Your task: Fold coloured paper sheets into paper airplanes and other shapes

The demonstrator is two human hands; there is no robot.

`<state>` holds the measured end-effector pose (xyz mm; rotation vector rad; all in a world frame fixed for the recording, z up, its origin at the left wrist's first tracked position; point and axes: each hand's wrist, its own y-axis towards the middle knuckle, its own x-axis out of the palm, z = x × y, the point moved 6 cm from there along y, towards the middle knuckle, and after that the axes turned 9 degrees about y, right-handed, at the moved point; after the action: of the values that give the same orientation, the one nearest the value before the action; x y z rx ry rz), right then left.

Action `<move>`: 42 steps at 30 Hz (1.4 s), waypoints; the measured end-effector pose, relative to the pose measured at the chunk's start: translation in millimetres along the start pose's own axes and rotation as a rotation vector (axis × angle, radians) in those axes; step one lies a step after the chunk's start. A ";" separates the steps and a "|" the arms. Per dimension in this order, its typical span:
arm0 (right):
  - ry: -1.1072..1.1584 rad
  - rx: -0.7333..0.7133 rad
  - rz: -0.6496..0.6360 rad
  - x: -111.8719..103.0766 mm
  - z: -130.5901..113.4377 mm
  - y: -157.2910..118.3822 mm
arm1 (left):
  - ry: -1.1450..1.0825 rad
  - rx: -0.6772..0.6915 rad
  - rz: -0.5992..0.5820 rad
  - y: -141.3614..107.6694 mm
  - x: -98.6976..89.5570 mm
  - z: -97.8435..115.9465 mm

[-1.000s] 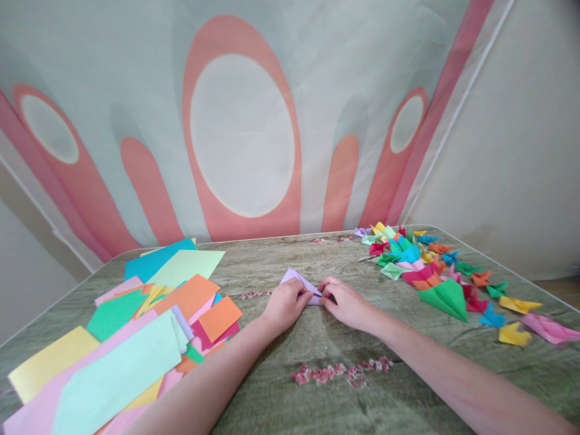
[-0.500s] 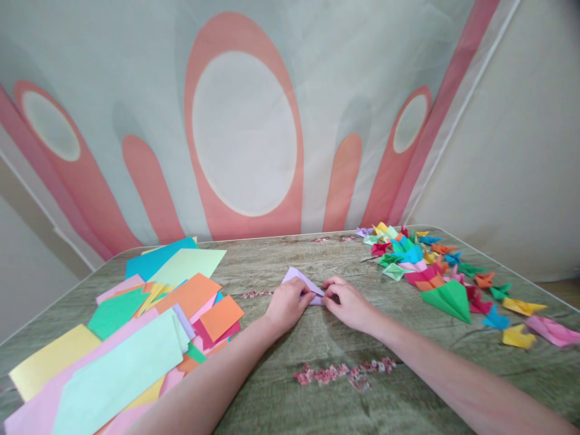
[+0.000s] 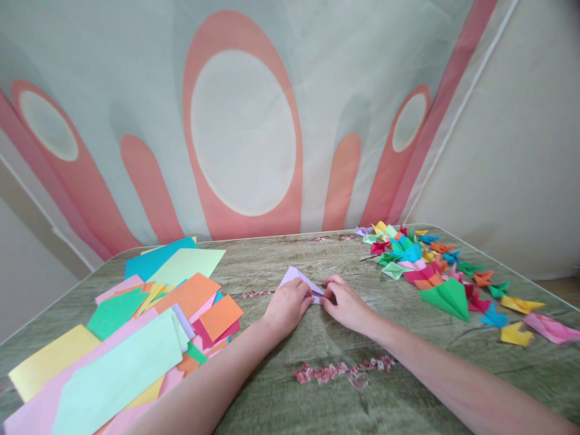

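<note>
A hand could slide over the wood table (image 3: 258,263) behind the purple paper (image 3: 290,273), between the big paper pile (image 3: 122,362) on the left and the little folded papers (image 3: 446,299) on the right. There is also room between the right hand (image 3: 347,305) and those folded papers. In front, the left arm (image 3: 208,371) and right arm (image 3: 435,356) lie like two fences, with bare wood between them. The tall wall cloth (image 3: 254,225) blocks any reach past the back edge

i get soft, fairly even light, faint shadows on the table (image 3: 258,254), wide-lens stretching toward the edges, and slight overall blur
</note>
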<state>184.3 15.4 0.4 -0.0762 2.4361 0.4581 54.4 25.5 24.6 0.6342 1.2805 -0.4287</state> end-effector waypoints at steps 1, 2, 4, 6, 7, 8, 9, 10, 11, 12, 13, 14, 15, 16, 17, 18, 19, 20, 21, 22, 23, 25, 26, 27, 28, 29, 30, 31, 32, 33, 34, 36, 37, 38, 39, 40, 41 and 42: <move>0.000 -0.002 0.003 0.3 -0.8 -0.4 | 0.023 0.023 -0.014 -0.7 -1.1 2.1; 0.001 -0.004 0.007 0.5 -1.4 -0.8 | 0.043 0.040 -0.029 -1.4 -2.0 3.8; 0.000 -0.010 0.013 1.0 -2.0 -1.4 | 0.068 0.058 -0.053 -2.4 -3.4 5.9; -0.003 -0.019 0.022 1.2 -1.9 -1.9 | 0.081 0.070 -0.075 -3.2 -3.8 6.8; -0.004 -0.025 0.025 1.3 -1.9 -2.0 | 0.087 0.075 -0.086 -3.5 -3.6 7.0; -0.006 -0.030 0.026 1.5 -1.8 -2.1 | 0.094 0.079 -0.094 -3.7 -3.3 6.9; -0.008 -0.034 0.027 1.8 -1.8 -2.2 | 0.102 0.083 -0.100 -3.8 -2.8 6.8; -0.009 -0.037 0.025 2.2 -1.9 -2.3 | 0.109 0.088 -0.105 -4.0 -2.3 6.8; -0.009 -0.040 0.023 2.7 -2.0 -2.5 | 0.117 0.092 -0.108 -4.1 -1.8 6.7; -0.010 -0.040 0.023 3.0 -2.0 -2.8 | 0.126 0.095 -0.112 -4.2 -1.3 6.7; -0.010 -0.040 0.024 3.1 -1.9 -3.0 | 0.135 0.099 -0.116 -4.4 -0.9 6.7; -0.010 -0.038 0.027 2.8 -1.7 -3.2 | 0.145 0.105 -0.120 -4.6 -0.5 6.7; -0.008 -0.036 0.029 2.0 -1.3 -3.3 | 0.153 0.113 -0.121 -4.7 -0.5 6.7; -0.004 -0.033 0.030 0.7 -0.7 -3.1 | 0.156 0.121 -0.120 -4.8 -0.5 6.6; 0.005 -0.030 0.028 -1.2 0.0 -2.6 | 0.157 0.132 -0.120 -4.9 -0.6 6.4; 0.020 -0.029 0.026 -3.8 0.6 -1.7 | 0.156 0.144 -0.120 -4.9 -0.6 5.9; 0.040 -0.033 0.022 -6.8 1.1 -0.5 | 0.156 0.159 -0.121 -4.8 -0.3 5.3; 0.063 -0.043 0.016 -10.1 1.1 0.9 | 0.157 0.177 -0.122 -4.6 0.1 4.7; 0.083 -0.063 0.010 -13.5 0.5 2.5 | 0.160 0.197 -0.122 -4.2 0.7 3.9; 0.094 -0.097 -0.011 -15.7 -1.2 3.9 | 0.166 0.216 -0.118 -3.8 1.2 3.2; 0.090 -0.135 -0.047 -16.6 -3.1 4.9 | 0.175 0.234 -0.110 -3.2 1.6 2.3; 0.044 -0.201 -0.111 -16.3 -6.2 5.9 | 0.201 0.252 -0.081 -1.7 1.7 0.3; 0.012 -0.227 -0.136 -15.4 -7.0 5.7 | 0.217 0.251 -0.065 -1.0 1.6 -0.9; -0.020 -0.248 -0.151 -14.5 -7.5 5.4 | 0.233 0.247 -0.052 -0.4 1.4 -1.8; -0.048 -0.265 -0.161 -13.6 -7.6 5.0 | 0.248 0.240 -0.041 0.1 1.2 -2.6; -0.071 -0.280 -0.169 -12.5 -7.6 4.4 | 0.259 0.233 -0.035 0.3 1.1 -3.1; -0.091 -0.291 -0.178 -11.2 -7.4 3.8 | 0.265 0.227 -0.034 0.4 1.2 -3.4; -0.108 -0.299 -0.185 -10.2 -7.1 3.3 | 0.267 0.223 -0.038 0.4 1.6 -3.4; -0.123 -0.304 -0.190 -9.3 -6.9 2.9 | 0.264 0.223 -0.047 0.2 2.3 -3.1; -0.135 -0.306 -0.195 -8.6 -6.8 2.6 | 0.258 0.223 -0.059 -0.1 3.1 -2.8; -0.146 -0.308 -0.201 -7.9 -6.8 2.3 | 0.249 0.223 -0.070 -0.4 4.0 -2.4; -0.165 -0.307 -0.208 -7.2 -7.3 1.9 | 0.234 0.223 -0.084 -1.1 5.0 -1.3; -0.173 -0.306 -0.213 -7.0 -7.6 1.7 | 0.232 0.221 -0.087 -1.5 5.1 -0.5; -0.180 -0.303 -0.218 -6.8 -7.8 1.5 | 0.235 0.219 -0.087 -2.0 5.1 0.7; -0.185 -0.299 -0.223 -6.7 -8.0 1.4 | 0.241 0.218 -0.088 -2.7 5.1 2.3; -0.190 -0.293 -0.229 -6.5 -8.0 1.4 | 0.248 0.217 -0.091 -3.6 5.2 4.5; -0.193 -0.289 -0.236 -6.3 -8.0 1.4 | 0.256 0.215 -0.094 -4.7 5.3 7.1; -0.197 -0.285 -0.241 -6.2 -7.9 1.5 | 0.264 0.209 -0.098 -5.8 5.7 9.9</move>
<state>184.3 13.8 10.4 -0.4212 2.1217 0.6650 59.6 15.0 19.5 0.8262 1.5340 -0.5792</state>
